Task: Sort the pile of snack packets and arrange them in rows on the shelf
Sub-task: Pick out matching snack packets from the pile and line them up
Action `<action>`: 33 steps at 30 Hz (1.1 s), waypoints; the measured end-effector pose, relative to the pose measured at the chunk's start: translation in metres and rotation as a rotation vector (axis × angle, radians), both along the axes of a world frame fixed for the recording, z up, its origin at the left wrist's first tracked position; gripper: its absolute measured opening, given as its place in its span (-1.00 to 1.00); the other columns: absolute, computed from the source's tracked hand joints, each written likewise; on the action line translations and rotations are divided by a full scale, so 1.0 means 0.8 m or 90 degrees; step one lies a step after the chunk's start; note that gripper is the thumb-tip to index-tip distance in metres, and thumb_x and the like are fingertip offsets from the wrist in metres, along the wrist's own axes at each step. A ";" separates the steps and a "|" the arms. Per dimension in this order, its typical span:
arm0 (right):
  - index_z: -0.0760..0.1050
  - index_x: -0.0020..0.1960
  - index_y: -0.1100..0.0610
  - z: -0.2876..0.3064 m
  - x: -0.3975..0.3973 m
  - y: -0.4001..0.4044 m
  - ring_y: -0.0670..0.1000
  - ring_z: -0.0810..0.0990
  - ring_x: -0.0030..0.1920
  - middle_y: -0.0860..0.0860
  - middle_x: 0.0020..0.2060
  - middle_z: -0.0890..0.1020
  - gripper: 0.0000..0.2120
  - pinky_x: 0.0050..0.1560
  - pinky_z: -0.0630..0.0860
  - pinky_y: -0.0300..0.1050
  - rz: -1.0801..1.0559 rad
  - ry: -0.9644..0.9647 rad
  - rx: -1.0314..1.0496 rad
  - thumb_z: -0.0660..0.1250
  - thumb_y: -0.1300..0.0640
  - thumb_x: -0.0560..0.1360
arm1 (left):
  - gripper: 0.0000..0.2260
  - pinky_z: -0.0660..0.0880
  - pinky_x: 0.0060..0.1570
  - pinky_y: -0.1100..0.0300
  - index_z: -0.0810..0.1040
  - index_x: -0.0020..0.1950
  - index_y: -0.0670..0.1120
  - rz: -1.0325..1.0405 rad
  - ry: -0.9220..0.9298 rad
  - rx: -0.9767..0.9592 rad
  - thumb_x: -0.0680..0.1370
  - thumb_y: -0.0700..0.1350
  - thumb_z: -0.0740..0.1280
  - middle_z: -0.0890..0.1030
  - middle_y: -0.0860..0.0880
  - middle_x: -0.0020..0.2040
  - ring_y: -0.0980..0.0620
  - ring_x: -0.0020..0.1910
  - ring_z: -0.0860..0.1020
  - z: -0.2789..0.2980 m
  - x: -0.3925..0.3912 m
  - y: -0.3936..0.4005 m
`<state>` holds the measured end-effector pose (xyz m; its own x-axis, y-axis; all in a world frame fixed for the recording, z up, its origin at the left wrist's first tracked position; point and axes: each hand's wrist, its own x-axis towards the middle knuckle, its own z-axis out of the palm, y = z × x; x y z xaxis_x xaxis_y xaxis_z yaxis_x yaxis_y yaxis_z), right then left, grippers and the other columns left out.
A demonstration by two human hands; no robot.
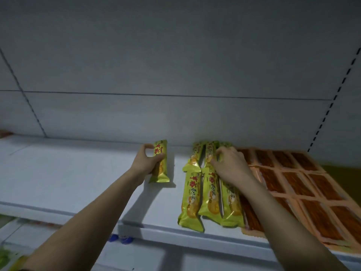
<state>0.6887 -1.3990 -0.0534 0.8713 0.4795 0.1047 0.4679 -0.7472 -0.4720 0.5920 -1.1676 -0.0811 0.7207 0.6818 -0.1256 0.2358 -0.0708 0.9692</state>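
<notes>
My left hand (pixel 145 160) grips one yellow-green snack packet (pixel 160 162) standing on end on the white shelf (pixel 78 173), left of the rows. Several matching yellow-green packets (pixel 192 200) lie in two rows at the shelf's middle, some in front and some behind. My right hand (pixel 230 163) rests on the back row, its fingers pinching a packet (pixel 210 153) there. Part of that row is hidden under the hand.
Orange packets with dark red contents (pixel 297 182) lie in neat rows on the right of the shelf. The shelf's grey back panel (pixel 175 75) rises behind. A lower shelf (pixel 39 237) holds blurred green and blue items.
</notes>
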 end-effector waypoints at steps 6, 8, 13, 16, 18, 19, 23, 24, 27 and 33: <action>0.46 0.33 0.15 -0.004 0.057 0.031 0.24 0.44 0.32 0.17 0.30 0.50 -0.63 0.30 0.38 0.02 -0.052 0.021 -0.051 0.28 0.02 0.58 | -0.78 0.54 -0.16 0.03 0.51 0.19 -0.06 -0.084 0.013 0.198 0.57 -0.10 0.41 0.63 -0.23 -0.09 -0.20 -0.18 0.61 -0.019 0.092 0.020; 0.40 0.43 0.09 -0.009 0.074 0.043 0.26 0.42 0.35 0.18 0.37 0.44 -0.55 0.34 0.38 0.04 -0.075 0.039 -0.068 0.27 -0.02 0.58 | -0.78 0.50 -0.07 0.04 0.57 0.20 -0.08 -0.126 0.018 0.277 0.58 -0.07 0.39 0.63 -0.26 0.00 -0.23 -0.02 0.60 -0.029 0.111 0.017; 0.25 0.54 0.05 -0.026 0.111 0.062 0.29 0.35 0.42 0.19 0.44 0.29 -0.41 0.44 0.30 0.06 -0.116 0.098 -0.122 0.26 -0.13 0.58 | -0.73 0.31 -0.07 0.18 0.58 0.31 -0.04 -0.190 -0.003 0.368 0.64 -0.03 0.30 0.50 -0.15 0.03 -0.18 0.11 0.53 -0.047 0.134 0.003; 0.24 0.54 0.03 -0.035 0.116 0.067 0.31 0.35 0.40 0.19 0.43 0.25 -0.39 0.44 0.31 0.08 -0.124 0.101 -0.131 0.26 -0.17 0.57 | -0.73 0.33 -0.02 0.12 0.56 0.31 -0.07 -0.174 -0.004 0.381 0.65 -0.05 0.25 0.56 -0.21 0.07 -0.23 0.11 0.52 -0.061 0.143 -0.008; 0.26 0.53 0.06 -0.039 0.113 0.068 0.31 0.34 0.40 0.21 0.42 0.25 -0.40 0.43 0.31 0.06 -0.127 0.103 -0.137 0.24 -0.17 0.57 | -0.72 0.34 0.06 0.05 0.53 0.32 -0.08 -0.162 0.031 0.398 0.65 -0.04 0.22 0.59 -0.26 0.11 -0.28 0.14 0.48 -0.067 0.146 -0.014; 0.27 0.53 0.06 -0.039 0.112 0.068 0.32 0.34 0.40 0.21 0.42 0.25 -0.40 0.43 0.31 0.06 -0.127 0.105 -0.138 0.23 -0.18 0.58 | -0.71 0.34 0.10 0.03 0.52 0.33 -0.07 -0.157 0.049 0.403 0.66 -0.03 0.20 0.58 -0.26 0.14 -0.28 0.17 0.46 -0.066 0.147 -0.016; 0.26 0.51 0.08 -0.020 0.104 0.063 0.30 0.31 0.40 0.21 0.41 0.29 -0.43 0.38 0.32 0.07 -0.114 0.050 -0.120 0.19 -0.18 0.60 | -0.64 0.36 0.27 -0.03 0.44 0.45 0.06 -0.168 0.083 0.431 0.66 0.03 0.18 0.44 -0.18 0.35 -0.24 0.35 0.34 -0.044 0.140 -0.018; 0.29 0.49 0.09 -0.012 0.099 0.061 0.29 0.32 0.39 0.20 0.40 0.31 -0.46 0.35 0.32 0.06 -0.102 0.019 -0.106 0.18 -0.16 0.61 | -0.63 0.36 0.29 -0.04 0.42 0.47 0.07 -0.166 0.083 0.435 0.66 0.05 0.19 0.43 -0.16 0.38 -0.22 0.38 0.33 -0.036 0.134 -0.019; 0.36 0.44 0.10 0.011 0.077 0.064 0.25 0.40 0.34 0.18 0.36 0.41 -0.51 0.32 0.39 0.04 -0.015 -0.031 -0.054 0.18 -0.14 0.62 | -0.61 0.33 0.33 -0.06 0.42 0.47 0.10 -0.159 0.124 0.435 0.66 0.14 0.16 0.43 -0.11 0.43 -0.17 0.43 0.31 -0.018 0.105 -0.021; 0.45 0.37 0.11 0.021 0.009 0.116 0.18 0.49 0.31 0.13 0.32 0.54 -0.51 0.28 0.44 0.04 0.151 -0.033 0.003 0.12 -0.19 0.62 | -0.58 0.30 0.37 -0.07 0.45 0.44 0.13 -0.087 0.252 0.509 0.64 0.23 0.13 0.41 0.01 0.47 -0.08 0.46 0.30 -0.005 -0.009 -0.003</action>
<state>0.6958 -1.3065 -0.0369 0.7281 0.6691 0.1488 0.6534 -0.6119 -0.4457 0.5844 -1.1702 -0.0849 0.8068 0.5835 0.0924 0.4819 -0.7405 0.4684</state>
